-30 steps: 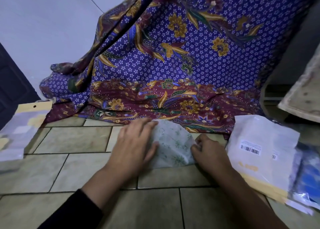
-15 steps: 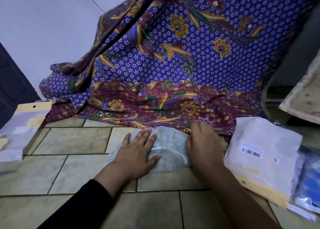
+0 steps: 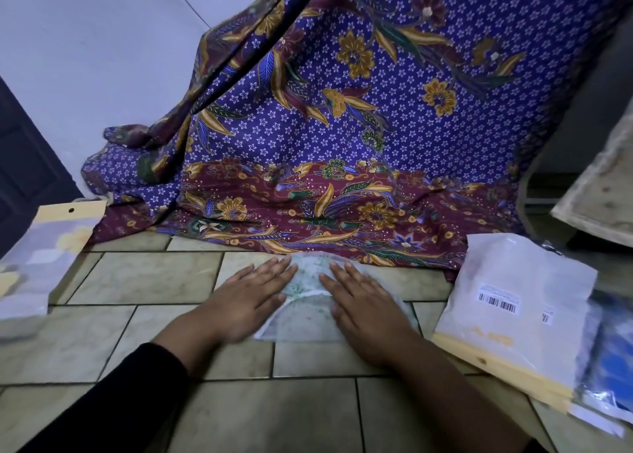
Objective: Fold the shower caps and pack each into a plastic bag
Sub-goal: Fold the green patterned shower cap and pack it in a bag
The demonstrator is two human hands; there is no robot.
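A pale shower cap (image 3: 308, 281) with a faint green print lies folded flat on the tiled floor (image 3: 137, 277), its white elastic edge curving toward me. My left hand (image 3: 248, 298) presses flat on its left part, fingers straight. My right hand (image 3: 363, 301) presses flat on its right part, fingers straight too. Both hands hide most of the cap. To the right lies a stack of plastic bags (image 3: 513, 301), the top one whitish with a barcode label and a yellow header strip.
A purple and maroon batik cloth (image 3: 342, 144) hangs behind the cap and spills onto the floor. Another bag with a yellow header (image 3: 44, 253) lies at the left. A blue packet (image 3: 613, 360) sits at the far right, below a worn board (image 3: 603, 195).
Both hands have moved from the cap's outer edges to lie flat on top of it, close together. The cap now lies flatter and more compact.
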